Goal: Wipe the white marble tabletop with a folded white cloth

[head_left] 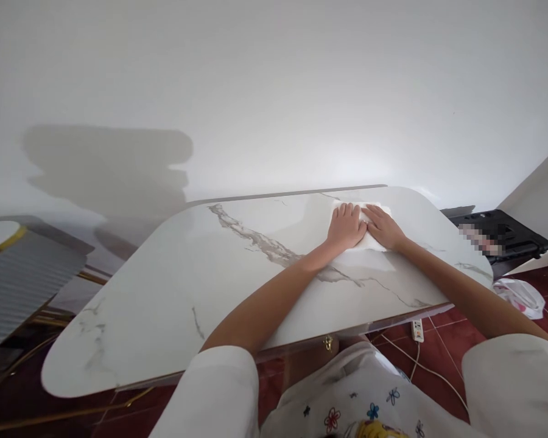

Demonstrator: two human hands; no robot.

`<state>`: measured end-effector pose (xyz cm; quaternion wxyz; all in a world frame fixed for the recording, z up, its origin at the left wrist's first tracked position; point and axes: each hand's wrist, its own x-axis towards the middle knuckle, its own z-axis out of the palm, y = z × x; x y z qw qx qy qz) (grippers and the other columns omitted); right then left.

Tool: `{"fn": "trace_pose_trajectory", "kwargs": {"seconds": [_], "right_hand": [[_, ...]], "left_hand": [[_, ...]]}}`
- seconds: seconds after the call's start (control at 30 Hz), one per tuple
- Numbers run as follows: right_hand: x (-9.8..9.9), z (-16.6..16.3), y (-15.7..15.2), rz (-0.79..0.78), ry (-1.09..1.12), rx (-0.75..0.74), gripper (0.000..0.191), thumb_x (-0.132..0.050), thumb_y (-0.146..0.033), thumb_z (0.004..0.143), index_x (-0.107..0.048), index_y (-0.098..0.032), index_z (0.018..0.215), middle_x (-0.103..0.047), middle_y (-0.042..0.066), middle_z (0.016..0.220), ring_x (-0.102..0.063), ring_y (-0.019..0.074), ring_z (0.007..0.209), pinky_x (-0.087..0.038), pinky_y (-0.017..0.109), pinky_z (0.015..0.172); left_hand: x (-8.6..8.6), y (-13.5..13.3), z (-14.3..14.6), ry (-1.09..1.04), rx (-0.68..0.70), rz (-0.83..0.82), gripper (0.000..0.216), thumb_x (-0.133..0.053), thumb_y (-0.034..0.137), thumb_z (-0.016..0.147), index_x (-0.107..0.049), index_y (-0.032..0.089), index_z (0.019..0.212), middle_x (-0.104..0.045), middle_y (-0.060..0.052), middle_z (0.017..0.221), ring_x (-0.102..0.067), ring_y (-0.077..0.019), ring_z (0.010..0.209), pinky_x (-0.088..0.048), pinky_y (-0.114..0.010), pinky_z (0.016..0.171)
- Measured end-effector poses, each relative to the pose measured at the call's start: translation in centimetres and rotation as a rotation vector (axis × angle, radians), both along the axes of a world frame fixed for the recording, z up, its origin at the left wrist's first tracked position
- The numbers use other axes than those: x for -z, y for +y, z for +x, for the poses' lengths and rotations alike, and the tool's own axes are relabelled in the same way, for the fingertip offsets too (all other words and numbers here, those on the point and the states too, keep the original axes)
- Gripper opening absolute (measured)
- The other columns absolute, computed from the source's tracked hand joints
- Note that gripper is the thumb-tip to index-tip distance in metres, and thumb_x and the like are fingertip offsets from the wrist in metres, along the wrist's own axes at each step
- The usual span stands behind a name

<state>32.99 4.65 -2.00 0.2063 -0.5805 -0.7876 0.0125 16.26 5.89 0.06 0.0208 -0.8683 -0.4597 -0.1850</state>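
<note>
A folded white cloth (369, 244) lies on the white marble-patterned tabletop (164, 292), toward its right part and far edge. My left hand (346, 225) rests flat on the left half of the cloth, palm down with fingers pointing away from me. Over the right half, my right hand (383, 226) presses down, its fingers stretched out toward the upper left. The two hands nearly meet at the thumbs. Much of the cloth is covered by them, and its underside is hidden.
Behind the table stands a plain white wall (274, 91). To the right are a black case (520, 234) and a plastic bag (523, 297). A power strip (417, 330) with a cord lies on the red tiled floor. A ribbed grey piece with gold trim (31, 286) stands left.
</note>
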Motion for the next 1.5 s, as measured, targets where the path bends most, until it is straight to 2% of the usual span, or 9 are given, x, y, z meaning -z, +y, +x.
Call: {"fn": "trace_pose_trajectory", "kwargs": {"seconds": [0.33, 0.57, 0.73, 0.83, 1.0, 1.2, 1.33, 1.5], "right_hand": [[0.7, -1.3, -7.3, 0.07, 0.017, -0.003, 0.054, -0.033, -0.031, 0.098, -0.043, -0.019, 0.149, -0.042, 0.012, 0.156, -0.032, 0.0328, 0.147, -0.033, 0.057, 0.116], [0.6, -2.1, -11.8, 0.094, 0.002, -0.047, 0.054, -0.034, -0.03, 0.097, -0.044, -0.02, 0.149, -0.041, 0.012, 0.156, -0.032, 0.0309, 0.147, -0.033, 0.055, 0.117], [0.3, -2.2, -14.0, 0.074, -0.016, -0.061, 0.055, -0.032, -0.029, 0.097, -0.046, -0.011, 0.147, -0.04, 0.018, 0.156, -0.031, 0.0312, 0.147, -0.033, 0.054, 0.118], [0.1, -1.3, -14.6, 0.062, 0.009, -0.084, 0.054, -0.034, -0.03, 0.097, -0.047, -0.013, 0.147, -0.041, 0.016, 0.156, -0.032, 0.0299, 0.147, -0.033, 0.054, 0.118], [0.0, 1.4, -14.9, 0.056, 0.066, -0.053, 0.053, -0.04, -0.035, 0.097, -0.046, -0.026, 0.148, -0.044, 0.008, 0.155, -0.036, 0.029, 0.146, -0.035, 0.056, 0.118], [-0.1, 3.1, -14.1, 0.066, 0.034, -0.012, 0.055, -0.039, -0.03, 0.095, -0.044, -0.025, 0.15, -0.045, 0.008, 0.154, -0.037, 0.0299, 0.145, -0.034, 0.057, 0.118], [-0.2, 3.5, -11.7, 0.067, 0.01, -0.002, 0.055, -0.034, -0.029, 0.095, -0.044, -0.021, 0.149, -0.045, 0.01, 0.154, -0.036, 0.0306, 0.145, -0.034, 0.057, 0.117], [-0.4, 4.4, -7.0, 0.059, 0.018, -0.024, 0.054, -0.035, -0.027, 0.093, -0.049, -0.017, 0.144, -0.048, 0.012, 0.151, -0.039, 0.0303, 0.142, -0.034, 0.055, 0.117]], "left_hand": [[0.0, -6.1, -1.6, -0.006, 0.061, 0.003, 0.047, -0.039, 0.028, 0.095, -0.046, 0.014, 0.139, -0.049, -0.016, 0.147, -0.039, -0.0308, 0.139, -0.032, -0.048, 0.115], [0.1, -10.8, -2.4, 0.017, 0.026, -0.003, 0.052, -0.037, 0.029, 0.094, -0.044, 0.01, 0.142, -0.045, -0.018, 0.151, -0.037, -0.0329, 0.142, -0.029, -0.049, 0.117], [0.1, -13.2, -2.0, 0.023, -0.005, -0.006, 0.055, -0.039, 0.029, 0.093, -0.044, 0.006, 0.143, -0.045, -0.021, 0.15, -0.037, -0.0357, 0.142, -0.03, -0.051, 0.117], [0.0, -13.9, -1.3, 0.03, 0.006, -0.023, 0.057, -0.038, 0.029, 0.093, -0.042, 0.003, 0.144, -0.043, -0.023, 0.151, -0.036, -0.038, 0.143, -0.03, -0.054, 0.117], [-0.1, -13.9, 0.7, 0.031, 0.059, -0.013, 0.056, -0.038, 0.03, 0.094, -0.043, 0.006, 0.144, -0.043, -0.022, 0.152, -0.035, -0.0375, 0.144, -0.031, -0.054, 0.117], [0.0, -12.3, 2.7, -0.016, 0.119, -0.037, 0.055, -0.039, 0.029, 0.093, -0.041, 0.005, 0.144, -0.041, -0.024, 0.152, -0.035, -0.0389, 0.144, -0.03, -0.058, 0.117], [-0.1, -10.0, 3.5, -0.018, 0.108, -0.053, 0.054, -0.04, 0.028, 0.094, -0.043, 0.003, 0.142, -0.043, -0.023, 0.15, -0.035, -0.0376, 0.143, -0.028, -0.053, 0.119], [-0.4, -6.2, 4.4, -0.005, 0.07, -0.058, 0.052, -0.035, 0.028, 0.096, -0.044, 0.003, 0.141, -0.044, -0.021, 0.15, -0.035, -0.0357, 0.142, -0.027, -0.05, 0.119]]}}
